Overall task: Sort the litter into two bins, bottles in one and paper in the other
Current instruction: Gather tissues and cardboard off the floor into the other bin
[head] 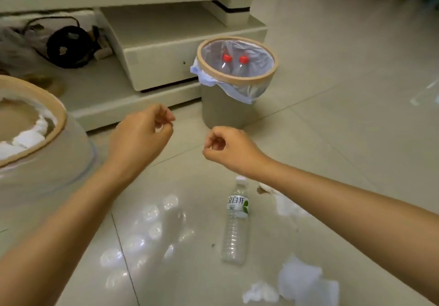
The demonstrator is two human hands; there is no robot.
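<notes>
Litter remains on the tiled floor between the person's forearms: one clear plastic bottle lying on its side, crumpled paper near its base, another scrap just beside its shoulder and partly under the right arm. The bottle's long axis runs nearly straight away from the person, white cap pointing toward the far bin, base toward the camera; it looks empty, so probably light, thin-walled and easy to dent — a grasp around the labelled middle should hold better than the ribbed lower part. The paper looks soft and weightless; a loose pinch would do. Both hands hover above the floor, holding nothing that shows: the left hand has its fingers curled in toward the thumb, the right hand likewise loosely closed. The far bin already holds two red-capped bottles; the near bin at left holds white paper — sorting is partly done.
</notes>
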